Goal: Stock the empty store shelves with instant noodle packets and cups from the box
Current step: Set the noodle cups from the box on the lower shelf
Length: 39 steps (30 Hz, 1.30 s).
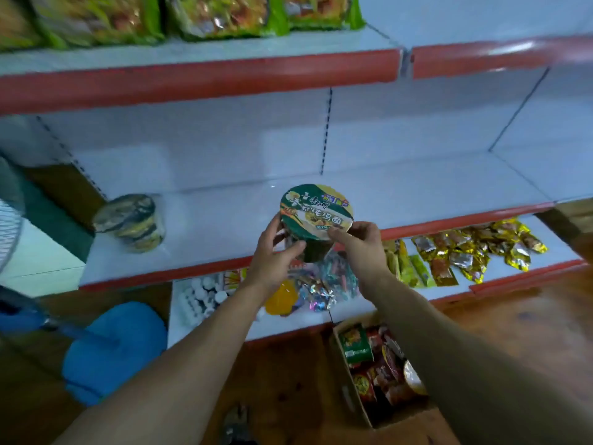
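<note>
A green instant noodle cup point(316, 208) with a printed lid is held in front of the middle shelf point(224, 220), just above its red front edge. My left hand point(276, 255) grips the cup's left side, and my right hand point(359, 242) pinches its right rim. Another noodle cup point(131, 221) stands on the same shelf at the far left, blurred. On the floor at the lower right sits the cardboard box point(349, 387), holding several noodle packets and cups point(382, 364).
Green noodle packets point(154, 17) fill the top shelf. The lowest shelf point(500, 271) carries gold and green snack sachets point(468, 248), candy bags point(321, 284) and small white bottles point(202, 297). A blue stool point(112, 348) and a fan point(9, 213) stand at the left.
</note>
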Tool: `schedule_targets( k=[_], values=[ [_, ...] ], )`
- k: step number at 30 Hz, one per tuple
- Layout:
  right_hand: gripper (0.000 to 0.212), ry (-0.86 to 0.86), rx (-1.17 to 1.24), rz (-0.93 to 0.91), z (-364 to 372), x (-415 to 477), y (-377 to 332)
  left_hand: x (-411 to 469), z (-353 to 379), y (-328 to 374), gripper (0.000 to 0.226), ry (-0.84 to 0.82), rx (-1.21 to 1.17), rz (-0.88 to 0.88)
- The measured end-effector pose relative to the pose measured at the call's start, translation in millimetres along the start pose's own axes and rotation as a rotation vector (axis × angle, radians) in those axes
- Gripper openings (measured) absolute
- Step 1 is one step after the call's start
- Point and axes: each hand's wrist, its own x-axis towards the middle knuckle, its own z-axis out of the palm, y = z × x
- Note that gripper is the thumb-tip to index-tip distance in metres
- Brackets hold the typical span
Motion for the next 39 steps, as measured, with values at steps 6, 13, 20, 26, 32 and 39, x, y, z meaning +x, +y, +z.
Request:
schedule_targets(
  k=[6, 13, 20, 26, 32, 39],
  values=[
    [0.033, -0.106, -0.056, -0.105, 118, -10, -47, 12, -116, 26, 0.065, 0.134, -0.018, 0.059],
    [0.036, -0.223, -0.084, -0.133, 260, -15, -67, 36, -254, 25, 0.071, 0.220, -0.093, 0.038],
    [0.032, -0.282, -0.152, -0.123, 367, -6, -62, 63, -352, 9, 0.066, 0.241, -0.237, -0.005],
    [0.031, -0.288, -0.242, -0.119, 417, 2, -52, 81, -393, -17, 0.064, 0.281, -0.260, -0.022],
    [0.034, -0.335, -0.325, -0.101, 439, 1, -35, 84, -411, -37, 0.072, 0.336, -0.263, -0.039],
    [0.036, -0.341, -0.338, -0.028, 445, 6, -28, 88, -418, -46, 0.081, 0.269, -0.235, -0.074]
  ],
)
